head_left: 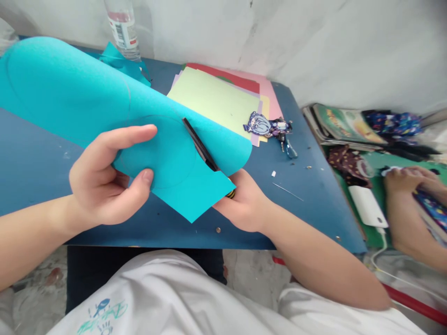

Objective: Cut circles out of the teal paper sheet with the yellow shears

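A large turquoise sheet of paper (92, 88) is held up above the blue table, curling over along its upper side. Pencilled circles show faintly on it. My left hand (104, 181) grips its lower edge, thumb and index finger on the near face and the other fingers partly hidden behind. My right hand (249, 204) is closed around the handles of a pair of scissors (200, 144), which the paper mostly covers. Their dark blades lie along a cut that runs in from the sheet's right side, close to one pencilled circle.
Coloured paper sheets (213, 100) lie at the back of the blue table (223, 237), a character keychain (265, 125) on their corner. Turquoise scraps (122, 67) lie by a plastic bottle (122, 30). On the right, a green surface holds magazines (345, 123), a white power bank (366, 207) and another person's foot (405, 186).
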The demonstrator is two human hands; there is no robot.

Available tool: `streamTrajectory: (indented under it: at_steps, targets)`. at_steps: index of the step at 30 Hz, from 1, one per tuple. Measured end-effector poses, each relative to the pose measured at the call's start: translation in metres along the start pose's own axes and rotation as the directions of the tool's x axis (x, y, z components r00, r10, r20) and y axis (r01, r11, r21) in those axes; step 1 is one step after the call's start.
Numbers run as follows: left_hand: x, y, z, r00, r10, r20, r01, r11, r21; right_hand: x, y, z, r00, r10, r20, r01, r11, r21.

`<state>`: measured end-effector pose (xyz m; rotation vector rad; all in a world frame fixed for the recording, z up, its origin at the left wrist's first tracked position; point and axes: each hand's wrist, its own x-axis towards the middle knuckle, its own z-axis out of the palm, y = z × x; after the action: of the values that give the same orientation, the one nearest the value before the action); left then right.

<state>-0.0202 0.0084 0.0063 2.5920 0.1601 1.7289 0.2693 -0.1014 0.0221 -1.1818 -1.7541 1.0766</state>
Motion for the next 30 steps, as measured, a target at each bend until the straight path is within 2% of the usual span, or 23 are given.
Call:
streamTrajectory:
  at_steps: [7,12,15,18,22,24,25,26,30]
  targets:
    - [-0.005,-0.013,0.003,0.999,0.051,-0.013,-0.051,0.997,0.057,-0.001,-0.002,0.0,1.0,0.002,-0.024,-0.002,1.0,-0.004]
    - [-0.014,-0.019,0.0,0.995,-0.094,-0.014,0.094,0.995,-0.031,-0.002,-0.005,0.0,0.997,0.081,-0.02,-0.081,0.996,-0.028]
    - [-0.019,-0.023,-0.004,0.997,-0.076,0.003,0.076,0.995,-0.069,-0.001,-0.007,0.001,0.994,0.104,-0.013,-0.104,0.994,-0.027]
    - [-0.017,-0.016,-0.005,0.99,-0.144,-0.013,0.144,0.989,-0.021,-0.001,-0.007,0.001,0.995,0.095,-0.005,-0.095,0.995,-0.022]
    - [-0.001,0.006,0.003,0.991,-0.106,-0.088,0.112,0.992,0.063,0.0,-0.006,0.0,0.995,0.099,-0.019,-0.099,0.995,-0.024]
    - [0.007,0.015,0.006,0.959,-0.232,-0.165,0.241,0.97,0.037,-0.001,-0.005,-0.001,0.995,0.095,-0.025,-0.096,0.995,-0.031]
    - [0.009,0.017,0.007,0.956,-0.24,-0.167,0.245,0.969,0.014,-0.001,-0.005,-0.001,0.996,0.091,-0.026,-0.092,0.995,-0.034]
    - [0.011,0.018,0.007,0.966,-0.18,-0.188,0.184,0.983,0.0,-0.001,-0.004,-0.001,0.996,0.089,-0.027,-0.09,0.995,-0.036]
    - [0.01,0.019,0.002,0.962,-0.239,-0.129,0.24,0.971,-0.005,-0.003,-0.004,-0.002,0.996,0.089,-0.025,-0.09,0.995,-0.038]
